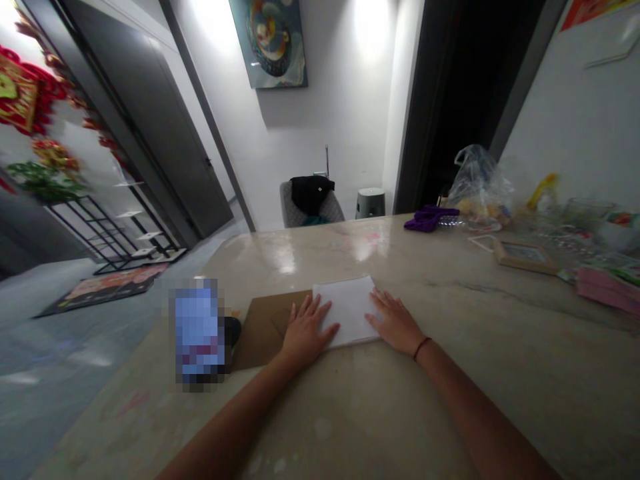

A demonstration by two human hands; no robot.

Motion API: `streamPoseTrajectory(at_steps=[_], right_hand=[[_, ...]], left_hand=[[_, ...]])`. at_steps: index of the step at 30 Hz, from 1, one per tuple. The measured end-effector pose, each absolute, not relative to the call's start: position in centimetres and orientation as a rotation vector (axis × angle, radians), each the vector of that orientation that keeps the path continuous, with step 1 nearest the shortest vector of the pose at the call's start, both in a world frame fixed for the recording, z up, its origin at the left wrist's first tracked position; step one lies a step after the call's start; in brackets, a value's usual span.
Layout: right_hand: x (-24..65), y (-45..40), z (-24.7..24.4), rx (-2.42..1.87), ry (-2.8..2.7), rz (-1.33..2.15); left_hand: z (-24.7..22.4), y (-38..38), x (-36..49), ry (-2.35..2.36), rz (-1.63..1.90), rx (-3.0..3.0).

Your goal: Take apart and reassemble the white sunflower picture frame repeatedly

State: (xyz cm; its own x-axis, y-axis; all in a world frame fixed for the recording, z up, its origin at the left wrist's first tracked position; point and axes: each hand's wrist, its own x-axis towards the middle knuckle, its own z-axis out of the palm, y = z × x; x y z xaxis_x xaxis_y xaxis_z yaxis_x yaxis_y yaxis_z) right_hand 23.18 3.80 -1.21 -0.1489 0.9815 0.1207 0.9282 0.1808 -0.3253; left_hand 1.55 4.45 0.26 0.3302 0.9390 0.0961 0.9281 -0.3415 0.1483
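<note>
An open notebook lies flat on the table, its brown cover folded out to the left and its white page on the right. My left hand rests with spread fingers over the inner fold, partly on the cover and partly on the page's left edge. On the page's right edge lies my right hand, fingers apart and palm down, a dark red cord around its wrist. Neither hand grips anything. Left of the cover stands a pixelated phone-like screen with a dark round part beside it.
The pale marble table spans the foreground. At its right stand a purple cloth, a clear plastic bag, a wooden frame and a pink cloth. Beyond the far edge is a grey chair with black clothing.
</note>
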Motion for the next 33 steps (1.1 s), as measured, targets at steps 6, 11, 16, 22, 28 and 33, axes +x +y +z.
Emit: streamPoseTrajectory(at_steps=[6, 11, 16, 22, 28, 33], right_hand=[[23.5, 4.0, -1.5, -1.823, -2.133, 0.265], [24.1, 4.7, -2.2, -1.852, -1.972, 0.201], [24.7, 5.1, -3.1, -1.985, -1.903, 0.112], [25.8, 5.8, -3.9, -2.042, -1.817, -0.026], [26.4, 6.2, -4.1, -2.037, -1.821, -0.037], [26.2, 6.0, -4.0, -2.027, -1.824, -0.025]], left_hand=[[-0.1, 4.7, 1.5, 1.813, 0.387, 2.506], [1.7, 4.9, 0.5, 1.985, 0.675, 2.462], [2.5, 6.0, -2.2, 2.389, 0.303, 2.306], [2.2, 7.0, -3.9, 2.238, 0.122, 2.201], [4.8, 7.1, -5.0, 1.887, 0.103, 2.321], [6.4, 6.4, -5.8, 1.697, -0.040, 2.414]])
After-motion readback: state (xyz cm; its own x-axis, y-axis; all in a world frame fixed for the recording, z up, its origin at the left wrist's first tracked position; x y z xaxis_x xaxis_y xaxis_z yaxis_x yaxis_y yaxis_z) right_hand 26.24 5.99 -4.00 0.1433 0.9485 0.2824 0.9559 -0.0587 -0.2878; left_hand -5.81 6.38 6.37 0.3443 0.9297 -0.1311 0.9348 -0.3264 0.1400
